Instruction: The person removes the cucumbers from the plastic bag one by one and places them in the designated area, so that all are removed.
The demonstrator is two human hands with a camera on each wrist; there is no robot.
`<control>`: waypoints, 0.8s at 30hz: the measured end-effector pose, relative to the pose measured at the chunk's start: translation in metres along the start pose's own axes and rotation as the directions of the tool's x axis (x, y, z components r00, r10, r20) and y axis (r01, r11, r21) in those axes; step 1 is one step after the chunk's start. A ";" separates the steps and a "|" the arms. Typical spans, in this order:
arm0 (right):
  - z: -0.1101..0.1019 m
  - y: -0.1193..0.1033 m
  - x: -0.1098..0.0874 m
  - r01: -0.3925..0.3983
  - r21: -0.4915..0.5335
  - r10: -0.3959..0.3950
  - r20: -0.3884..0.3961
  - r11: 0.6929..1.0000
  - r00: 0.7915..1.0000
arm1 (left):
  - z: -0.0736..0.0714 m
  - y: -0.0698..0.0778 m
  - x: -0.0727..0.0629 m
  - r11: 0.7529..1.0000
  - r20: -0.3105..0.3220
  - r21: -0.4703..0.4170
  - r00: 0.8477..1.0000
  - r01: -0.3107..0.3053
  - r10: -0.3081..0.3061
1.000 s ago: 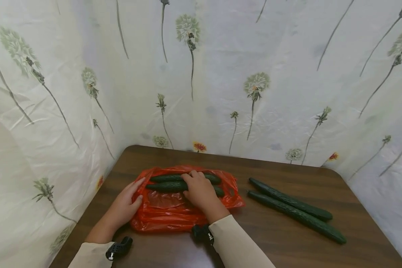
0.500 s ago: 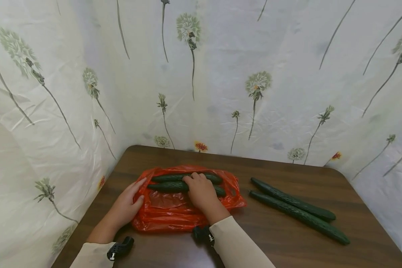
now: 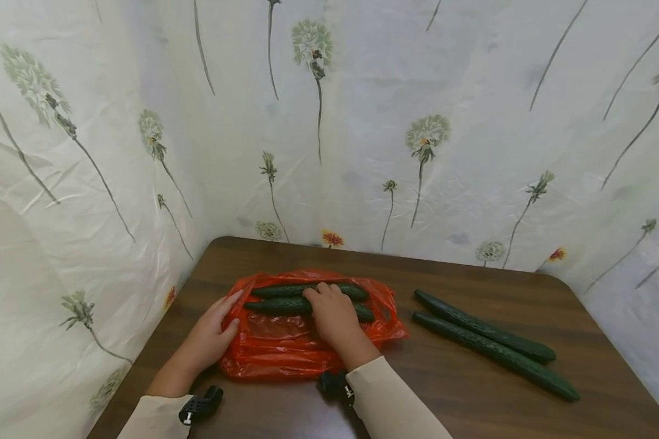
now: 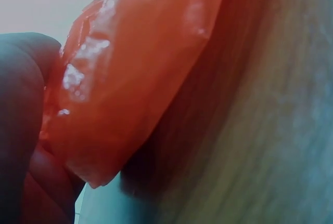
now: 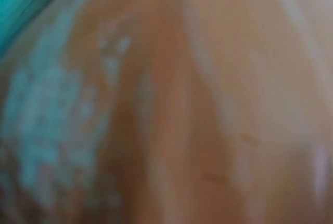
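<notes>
A red plastic bag (image 3: 285, 360) lies on the table with two dark green cucumbers in its open top, one at the back (image 3: 280, 291) and one in front (image 3: 277, 306). My left hand (image 3: 208, 335) holds the bag's left end, fingers along the edge and thumb nearer me. The left wrist view shows the red film (image 4: 140, 73) against the fingers (image 4: 26, 78). My right hand (image 3: 335, 317) reaches over the bag and grips the front cucumber around its middle; the fingertips are partly hidden. Only blurred, shiny film (image 5: 171, 104) fills most of the right wrist view.
Two more cucumbers lie side by side, slanting, on the right: a rear one (image 3: 489, 326) and a front one (image 3: 494, 352). Beneath everything is a dark wooden table (image 3: 274, 408) with rounded far corners. A flower-printed curtain (image 3: 362, 122) stands behind and to the left.
The head view has shifted slightly, so everything appears a little further right. Both hands keep their places on the bag and cucumber.
</notes>
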State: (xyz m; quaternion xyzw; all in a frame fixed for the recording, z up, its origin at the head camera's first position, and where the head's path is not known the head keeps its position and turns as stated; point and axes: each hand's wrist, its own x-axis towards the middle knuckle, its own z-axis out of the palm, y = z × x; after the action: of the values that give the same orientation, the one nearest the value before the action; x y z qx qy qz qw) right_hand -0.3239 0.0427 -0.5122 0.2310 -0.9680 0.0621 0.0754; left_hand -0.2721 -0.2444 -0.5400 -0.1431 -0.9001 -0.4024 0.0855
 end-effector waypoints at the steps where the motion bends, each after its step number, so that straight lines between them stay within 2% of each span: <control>1: 0.000 0.000 0.000 0.001 -0.002 -0.001 -0.004 1.000 1.000 | 0.000 0.000 0.000 1.000 -0.001 -0.001 1.000 -0.001 0.001; 15: 0.005 0.003 -0.006 0.008 -0.031 -0.010 -0.065 0.999 0.998 | -0.001 0.003 -0.001 1.000 -0.004 -0.014 1.000 0.005 -0.005; 24: -0.003 0.004 -0.011 0.001 -0.037 -0.003 -0.052 0.999 0.999 | -0.001 0.001 0.000 1.000 0.002 -0.010 1.000 0.002 -0.002</control>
State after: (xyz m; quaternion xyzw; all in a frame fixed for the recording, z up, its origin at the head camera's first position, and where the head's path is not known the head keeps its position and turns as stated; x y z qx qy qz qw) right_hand -0.3156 0.0511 -0.5120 0.2288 -0.9665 0.0502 0.1047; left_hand -0.2712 -0.2442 -0.5385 -0.1432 -0.8983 -0.4070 0.0836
